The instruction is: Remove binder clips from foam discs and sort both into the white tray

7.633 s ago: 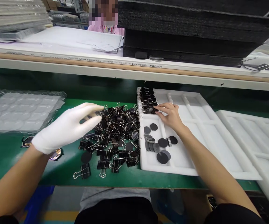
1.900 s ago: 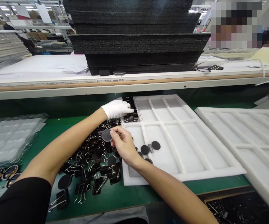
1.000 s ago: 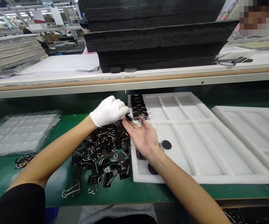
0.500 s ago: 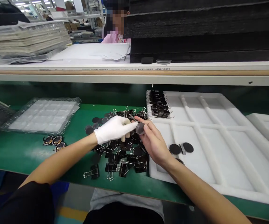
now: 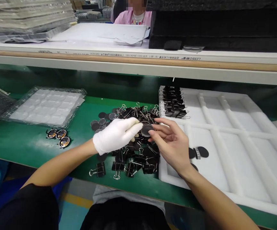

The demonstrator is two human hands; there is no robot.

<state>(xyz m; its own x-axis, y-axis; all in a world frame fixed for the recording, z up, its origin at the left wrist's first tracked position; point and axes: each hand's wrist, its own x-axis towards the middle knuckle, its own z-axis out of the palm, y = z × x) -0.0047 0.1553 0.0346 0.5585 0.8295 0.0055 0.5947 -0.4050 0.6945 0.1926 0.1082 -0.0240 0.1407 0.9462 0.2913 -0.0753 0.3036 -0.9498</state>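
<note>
Binder clip (image 5: 100, 169): part shiny metal; held disc (image 5: 147, 130): smooth; tray (image 5: 215, 128): matt, foam-like; tabletop (image 5: 30, 142): glossy.

The left hand (image 5: 118, 134) is rocking a plain white glove (image 5: 107, 140), and the disc (image 5: 147, 130) is looking dark grey. Binder clips (image 5: 150, 168) are showing black and silver, the tray (image 5: 222, 172) is going all white, tabletop (image 5: 81, 132) is staying solid green

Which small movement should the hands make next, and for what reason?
Perhaps the bare right hand should hold the dark disc alone, freeing the gloved left hand to take one of the clips: both hands seem to grip the disc, and loose clips lie heaped just below.
</note>
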